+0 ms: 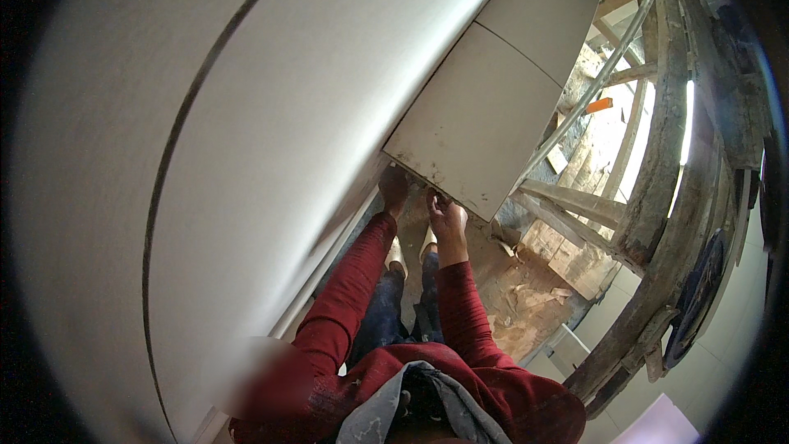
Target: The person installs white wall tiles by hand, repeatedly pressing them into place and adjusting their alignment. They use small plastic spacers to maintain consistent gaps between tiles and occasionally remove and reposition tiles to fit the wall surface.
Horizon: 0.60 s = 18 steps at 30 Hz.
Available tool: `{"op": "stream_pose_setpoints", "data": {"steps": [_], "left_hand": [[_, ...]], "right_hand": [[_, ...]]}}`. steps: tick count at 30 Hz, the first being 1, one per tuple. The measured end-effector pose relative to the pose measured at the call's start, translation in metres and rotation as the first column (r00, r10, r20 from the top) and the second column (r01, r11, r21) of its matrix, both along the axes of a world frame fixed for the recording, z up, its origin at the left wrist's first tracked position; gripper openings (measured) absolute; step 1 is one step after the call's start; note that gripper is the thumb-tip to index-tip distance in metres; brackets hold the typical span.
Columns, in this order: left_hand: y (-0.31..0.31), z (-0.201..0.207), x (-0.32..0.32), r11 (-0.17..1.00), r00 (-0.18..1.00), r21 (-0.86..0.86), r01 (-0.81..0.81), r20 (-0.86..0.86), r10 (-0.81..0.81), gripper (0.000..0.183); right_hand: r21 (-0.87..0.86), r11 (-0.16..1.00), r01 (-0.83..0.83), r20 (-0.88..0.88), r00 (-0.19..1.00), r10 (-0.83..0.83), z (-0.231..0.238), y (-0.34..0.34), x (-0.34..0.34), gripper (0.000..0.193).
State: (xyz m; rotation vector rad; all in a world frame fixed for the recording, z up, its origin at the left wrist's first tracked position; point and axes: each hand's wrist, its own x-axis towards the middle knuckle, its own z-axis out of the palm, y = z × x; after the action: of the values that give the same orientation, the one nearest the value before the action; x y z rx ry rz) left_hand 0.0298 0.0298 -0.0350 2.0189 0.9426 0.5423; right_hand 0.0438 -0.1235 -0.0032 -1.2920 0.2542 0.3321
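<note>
Pale tiles cover a raised ledge beside the wall; the nearest tile (477, 115) has dark smudges along its near edge. At the left corner of that edge is my left hand (394, 187), in shadow, with its fingers hidden against or below the edge. My right hand (448, 218) is at the middle of the same edge, fingers curled and pinched together. Whatever is in that pinch, if anything, is too small to make out. A thin dark joint separates this tile from a farther tile (546, 12).
A large pale wall (246, 115) with a dark curved seam rises on the left. Rough timber scaffolding (657, 164) and a slanting pole (604, 74) stand right. An orange object (599, 105) lies among the boards. Torn scraps (534, 296) litter the floor near my feet.
</note>
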Motion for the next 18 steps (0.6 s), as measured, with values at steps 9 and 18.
{"op": "stream_pose_setpoints", "data": {"steps": [9,18], "left_hand": [[-0.004,0.004,-0.002,0.997,0.997,0.018,-0.078,-0.005,0.078,0.025],[-0.004,0.03,-0.004,0.979,0.995,0.178,0.096,-0.033,-0.092,0.028]], "right_hand": [[-0.833,0.54,-0.125,0.254,0.78,0.572,0.049,-0.005,0.005,0.03],[-0.569,0.822,0.034,0.477,0.828,0.296,-0.051,-0.011,-0.002,0.031]]}}
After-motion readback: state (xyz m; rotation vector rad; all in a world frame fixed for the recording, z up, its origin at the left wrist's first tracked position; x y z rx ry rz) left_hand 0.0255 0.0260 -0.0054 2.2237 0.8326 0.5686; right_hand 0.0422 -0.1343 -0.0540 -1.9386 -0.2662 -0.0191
